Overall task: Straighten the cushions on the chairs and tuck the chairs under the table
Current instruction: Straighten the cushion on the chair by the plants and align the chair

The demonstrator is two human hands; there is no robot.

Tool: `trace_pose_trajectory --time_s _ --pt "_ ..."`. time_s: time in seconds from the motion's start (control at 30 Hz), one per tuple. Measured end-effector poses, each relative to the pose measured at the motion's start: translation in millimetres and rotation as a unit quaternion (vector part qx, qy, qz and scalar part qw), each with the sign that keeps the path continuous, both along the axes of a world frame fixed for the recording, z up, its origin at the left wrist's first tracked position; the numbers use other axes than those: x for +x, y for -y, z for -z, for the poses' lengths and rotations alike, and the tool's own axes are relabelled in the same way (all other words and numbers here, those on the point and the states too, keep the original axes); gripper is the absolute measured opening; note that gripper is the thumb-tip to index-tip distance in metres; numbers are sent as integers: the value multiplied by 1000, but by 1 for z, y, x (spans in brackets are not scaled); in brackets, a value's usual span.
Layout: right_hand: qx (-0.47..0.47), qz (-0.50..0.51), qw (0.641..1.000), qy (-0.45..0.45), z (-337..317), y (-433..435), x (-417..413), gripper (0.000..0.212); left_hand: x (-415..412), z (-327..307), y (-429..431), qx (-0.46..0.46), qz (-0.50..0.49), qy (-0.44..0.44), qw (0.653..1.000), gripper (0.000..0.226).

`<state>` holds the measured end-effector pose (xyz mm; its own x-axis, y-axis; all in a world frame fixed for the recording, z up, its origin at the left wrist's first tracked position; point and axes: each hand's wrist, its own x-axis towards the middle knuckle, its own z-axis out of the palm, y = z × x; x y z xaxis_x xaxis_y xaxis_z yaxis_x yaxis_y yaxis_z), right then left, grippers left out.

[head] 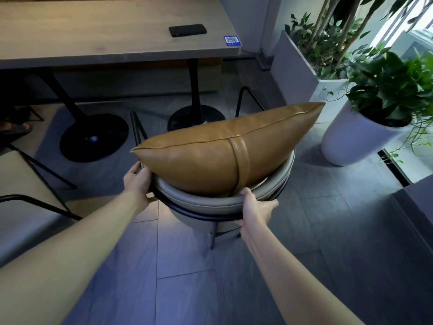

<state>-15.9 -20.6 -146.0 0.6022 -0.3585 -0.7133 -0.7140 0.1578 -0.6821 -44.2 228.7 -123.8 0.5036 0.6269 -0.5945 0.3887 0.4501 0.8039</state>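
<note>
A tan leather cushion [210, 156] with a strap down its middle stands on edge against the curved grey backrest of a chair [210, 201] with a black metal frame. My left hand [138, 181] grips the left end of the backrest rim. My right hand [255, 207] grips the rim at the right of centre, just below the strap. The chair stands on the tiled floor a short way back from the wooden table [117, 52], whose two black pedestal bases show beneath it. The chair's seat is hidden by the cushion.
A black phone [187, 30] and a blue QR sticker [232, 41] lie on the table. Another chair [28, 184] stands at the left. A white potted plant [358, 134] and a long grey planter [302, 64] stand at the right.
</note>
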Motion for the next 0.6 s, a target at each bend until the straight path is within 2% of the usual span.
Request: trace_pose_trajectory --time_s 0.1,0.3,0.47,0.6 --pt "5 9 1000 -5 1 -19 -3 91 5 3 -18 12 3 4 1000 53" --pt "17 27 999 -2 2 -45 -6 108 12 4 -39 31 -3 27 999 46" --pt "48 -15 998 -21 -6 -30 -9 106 6 11 -29 50 -31 20 998 49" --pt "54 -90 994 -19 -13 -6 -6 81 5 8 -31 41 -40 10 998 44"
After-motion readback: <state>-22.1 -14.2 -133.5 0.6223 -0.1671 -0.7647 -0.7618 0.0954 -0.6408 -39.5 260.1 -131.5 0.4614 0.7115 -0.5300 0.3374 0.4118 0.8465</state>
